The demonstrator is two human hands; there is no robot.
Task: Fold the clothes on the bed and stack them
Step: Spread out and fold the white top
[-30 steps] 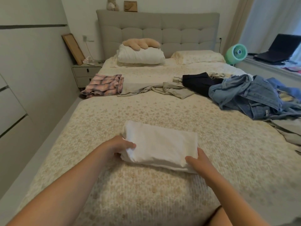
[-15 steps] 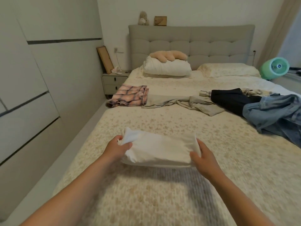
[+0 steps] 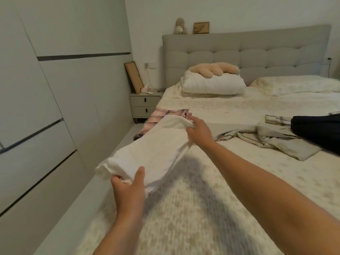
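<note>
Fingers (image 3: 120, 179) of the left hand (image 3: 128, 188) and right hand (image 3: 199, 130) grip opposite ends of the folded white garment (image 3: 156, 150), held above the bed (image 3: 193, 208) near the folded pink plaid piece (image 3: 156, 117). Beige garment (image 3: 287, 142) and dark garment (image 3: 316, 129) lie unfolded, so plenty looks left.

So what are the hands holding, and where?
The folded white garment, lifted off the bed: left hand at its near end, right hand at its far end.

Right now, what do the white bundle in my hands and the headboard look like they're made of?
White bundle: soft matte woven or knit fabric, probably cotton; it sags and creases between the left hand and right hand. Headboard: grey padded upholstery, matte, with tufted, pillowy panels; whether cloth or faux leather is unclear.
</note>
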